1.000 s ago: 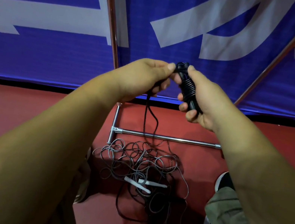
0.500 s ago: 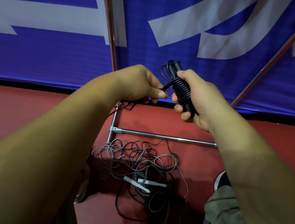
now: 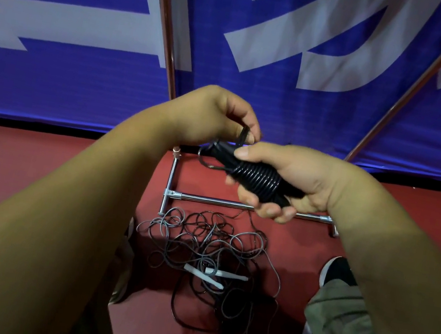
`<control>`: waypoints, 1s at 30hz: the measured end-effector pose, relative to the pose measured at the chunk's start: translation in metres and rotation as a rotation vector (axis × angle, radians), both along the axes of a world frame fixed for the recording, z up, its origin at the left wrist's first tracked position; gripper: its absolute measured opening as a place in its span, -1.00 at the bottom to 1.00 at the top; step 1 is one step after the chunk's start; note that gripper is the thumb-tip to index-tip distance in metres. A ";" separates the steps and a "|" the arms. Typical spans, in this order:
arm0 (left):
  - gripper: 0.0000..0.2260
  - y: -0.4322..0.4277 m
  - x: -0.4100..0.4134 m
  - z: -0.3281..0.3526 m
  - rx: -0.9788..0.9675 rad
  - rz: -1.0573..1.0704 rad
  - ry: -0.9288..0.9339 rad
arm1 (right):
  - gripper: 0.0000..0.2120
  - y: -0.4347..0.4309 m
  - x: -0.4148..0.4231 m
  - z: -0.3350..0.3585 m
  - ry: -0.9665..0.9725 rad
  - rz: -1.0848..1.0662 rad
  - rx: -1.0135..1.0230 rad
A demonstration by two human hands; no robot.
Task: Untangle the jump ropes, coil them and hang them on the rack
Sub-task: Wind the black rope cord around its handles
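Note:
My right hand (image 3: 296, 180) grips a black jump rope (image 3: 258, 178) whose cord is wound in tight turns around its handles. My left hand (image 3: 216, 116) pinches the loose end of that cord just above the bundle's left tip, where a small loop hangs out. On the red floor below lies a tangled pile of grey and black ropes (image 3: 207, 250) with two white handles (image 3: 212, 274) in it. The rack's chrome base bar (image 3: 207, 200) lies on the floor behind the pile; its copper-coloured uprights (image 3: 165, 24) rise on both sides.
A blue banner with white shapes (image 3: 296, 33) hangs behind the rack. My right shoe and trouser leg (image 3: 336, 308) stand right of the pile; my left shoe (image 3: 128, 239) shows at its left edge.
Both hands have come down. The wound bundle has tipped from nearly upright to almost level, tip pointing left. My left hand moved from beside it to above its tip.

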State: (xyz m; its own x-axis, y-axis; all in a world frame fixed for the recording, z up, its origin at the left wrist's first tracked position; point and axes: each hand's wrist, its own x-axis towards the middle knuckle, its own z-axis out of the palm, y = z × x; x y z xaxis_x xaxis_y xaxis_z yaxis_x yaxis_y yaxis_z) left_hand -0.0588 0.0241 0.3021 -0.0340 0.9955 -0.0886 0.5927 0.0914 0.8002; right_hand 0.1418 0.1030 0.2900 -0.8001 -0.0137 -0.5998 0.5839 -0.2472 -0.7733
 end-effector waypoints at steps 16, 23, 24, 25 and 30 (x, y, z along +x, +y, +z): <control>-0.81 0.007 0.010 -0.006 -0.071 0.034 0.482 | -0.69 0.017 -0.013 -0.032 -0.163 -0.462 0.661; -0.93 0.005 0.023 -0.008 -0.243 0.232 0.045 | -0.56 0.008 -0.017 -0.020 -0.078 -0.610 0.529; -0.91 0.004 0.023 -0.005 -0.265 0.242 -0.050 | -0.50 0.008 -0.017 -0.020 -0.072 -0.649 0.503; -0.89 0.004 0.024 -0.003 -0.277 0.242 -0.131 | -0.47 0.008 -0.017 -0.020 -0.066 -0.678 0.488; -0.80 0.004 0.018 -0.004 -0.254 0.216 -0.331 | -0.55 0.009 -0.017 -0.015 0.010 -0.717 0.414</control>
State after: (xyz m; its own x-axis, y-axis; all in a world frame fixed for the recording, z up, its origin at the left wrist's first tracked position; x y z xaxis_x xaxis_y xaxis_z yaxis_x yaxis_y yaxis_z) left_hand -0.0404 0.0282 0.2980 -0.1671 0.9142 -0.3692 0.2554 0.4018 0.8794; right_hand 0.1252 0.1123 0.2749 -0.5359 0.7224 -0.4370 0.3859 -0.2508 -0.8878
